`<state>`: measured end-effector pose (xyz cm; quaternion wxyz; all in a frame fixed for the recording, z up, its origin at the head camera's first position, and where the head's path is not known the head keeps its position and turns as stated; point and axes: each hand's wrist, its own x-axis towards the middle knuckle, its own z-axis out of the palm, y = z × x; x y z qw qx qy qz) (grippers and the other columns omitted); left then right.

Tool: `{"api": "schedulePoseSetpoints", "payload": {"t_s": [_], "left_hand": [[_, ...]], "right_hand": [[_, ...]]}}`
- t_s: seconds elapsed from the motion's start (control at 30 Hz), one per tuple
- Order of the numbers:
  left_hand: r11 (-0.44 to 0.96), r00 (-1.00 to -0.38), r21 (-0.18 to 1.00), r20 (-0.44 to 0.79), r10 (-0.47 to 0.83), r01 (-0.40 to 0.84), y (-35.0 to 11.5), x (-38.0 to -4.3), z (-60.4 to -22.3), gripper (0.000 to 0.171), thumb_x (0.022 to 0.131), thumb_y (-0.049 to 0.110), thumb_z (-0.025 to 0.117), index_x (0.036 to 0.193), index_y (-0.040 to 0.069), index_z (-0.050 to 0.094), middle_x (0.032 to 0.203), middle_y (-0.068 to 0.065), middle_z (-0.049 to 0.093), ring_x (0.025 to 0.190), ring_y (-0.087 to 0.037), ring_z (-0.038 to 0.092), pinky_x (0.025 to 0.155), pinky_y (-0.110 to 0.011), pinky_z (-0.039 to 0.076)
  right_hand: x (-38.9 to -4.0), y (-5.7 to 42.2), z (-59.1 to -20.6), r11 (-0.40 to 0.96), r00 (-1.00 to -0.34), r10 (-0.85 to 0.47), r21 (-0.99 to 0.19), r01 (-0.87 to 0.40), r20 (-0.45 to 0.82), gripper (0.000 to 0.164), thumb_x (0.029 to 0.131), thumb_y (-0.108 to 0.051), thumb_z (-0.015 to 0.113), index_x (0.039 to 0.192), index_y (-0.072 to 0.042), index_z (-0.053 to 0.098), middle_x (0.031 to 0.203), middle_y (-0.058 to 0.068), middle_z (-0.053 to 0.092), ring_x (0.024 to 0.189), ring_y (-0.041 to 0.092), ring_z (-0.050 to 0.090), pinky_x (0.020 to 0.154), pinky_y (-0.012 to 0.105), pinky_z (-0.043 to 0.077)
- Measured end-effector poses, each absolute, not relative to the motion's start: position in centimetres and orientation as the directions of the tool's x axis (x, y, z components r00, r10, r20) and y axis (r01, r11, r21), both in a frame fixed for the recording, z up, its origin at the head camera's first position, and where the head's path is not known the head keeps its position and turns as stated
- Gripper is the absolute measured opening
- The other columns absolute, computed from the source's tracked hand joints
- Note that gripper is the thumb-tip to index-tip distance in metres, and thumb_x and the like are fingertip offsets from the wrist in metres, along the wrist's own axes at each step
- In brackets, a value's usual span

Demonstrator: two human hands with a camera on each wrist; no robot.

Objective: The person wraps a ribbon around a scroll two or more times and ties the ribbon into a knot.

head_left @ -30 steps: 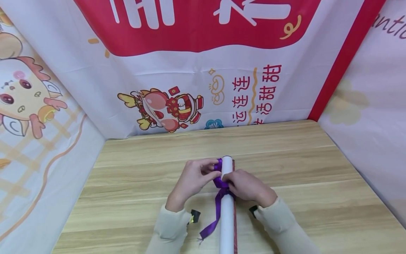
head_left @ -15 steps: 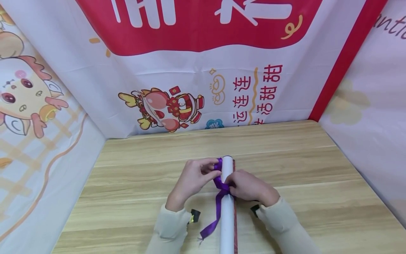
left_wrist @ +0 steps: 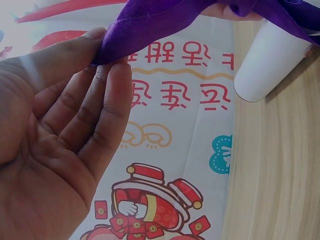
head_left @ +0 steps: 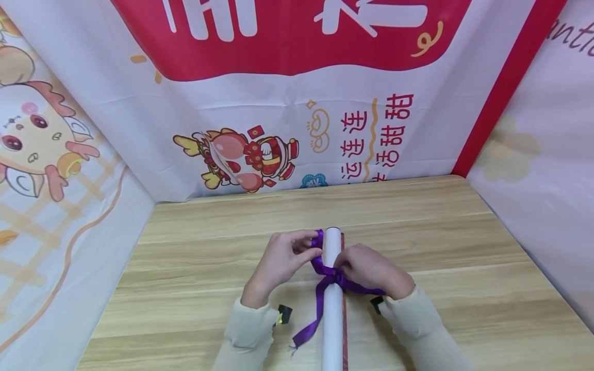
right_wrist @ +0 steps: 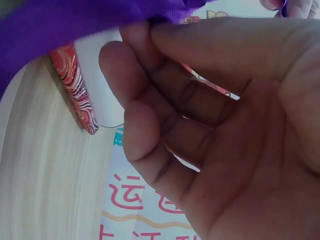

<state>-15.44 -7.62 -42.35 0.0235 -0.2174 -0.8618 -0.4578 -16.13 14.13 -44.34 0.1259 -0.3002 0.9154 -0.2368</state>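
Observation:
A long white roll lies on the wood-grain table, pointing away from me, with a red patterned edge along its right side. Purple ribbon is tied around it near the far end, with a knot on top and tails to the left and right. My left hand pinches a raised stretch of ribbon between thumb and fingers, left of the roll. At the knot, my right hand pinches the ribbon between thumb and index finger, its other fingers curled.
The table ends at the back against a white and red printed cloth. Printed cloths also hang at the left and right sides. Dark wrist fittings show under the sleeves.
My right hand has shifted slightly right from the roll, uncovering the knot and the ribbon's right tail. My left hand stays nearly in place, with its ribbon drawn slightly left.

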Motion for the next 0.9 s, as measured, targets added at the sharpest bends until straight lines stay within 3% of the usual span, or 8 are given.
{"api": "schedulePoseSetpoints", "payload": {"t_s": [0.13, 0.4, 0.9], "left_hand": [[0.481, -0.902, 0.779, 0.247, 0.354, 0.402, -7.6, -15.5, -42.4, 0.035, 0.083, 0.027, 0.071, 0.114, 0.010, 0.069, 0.085, 0.005, 0.070, 0.072, -0.002, 0.064, 0.065, -0.021, 0.054], [0.485, -0.904, 0.779, 0.241, 0.353, 0.397, -7.7, -15.5, -42.3, 0.034, 0.083, 0.026, 0.071, 0.113, 0.010, 0.070, 0.086, 0.005, 0.070, 0.073, -0.002, 0.064, 0.067, -0.021, 0.054], [0.519, -0.921, 0.789, 0.147, 0.360, 0.328, -8.2, -15.6, -42.2, 0.034, 0.084, 0.027, 0.070, 0.115, 0.013, 0.069, 0.088, 0.007, 0.070, 0.075, -0.004, 0.063, 0.067, -0.022, 0.054]], "right_hand": [[-16.3, 14.2, -44.5, 0.713, -0.792, -0.599, -0.527, -0.462, -0.116, 0.013, 0.087, -0.014, 0.059, 0.080, -0.018, 0.070, 0.068, -0.009, 0.059, 0.057, 0.005, 0.051, 0.055, 0.025, 0.047], [-16.3, 14.4, -44.9, 0.702, -0.790, -0.606, -0.528, -0.477, -0.092, 0.019, 0.088, -0.017, 0.057, 0.071, -0.019, 0.065, 0.060, -0.011, 0.054, 0.052, 0.004, 0.048, 0.049, 0.024, 0.044], [-16.6, 16.5, -44.6, 0.747, -0.843, -0.502, -0.588, -0.310, -0.193, 0.016, 0.094, -0.022, 0.056, 0.083, -0.015, 0.065, 0.076, -0.006, 0.063, 0.068, 0.009, 0.055, 0.066, 0.029, 0.050]]}}
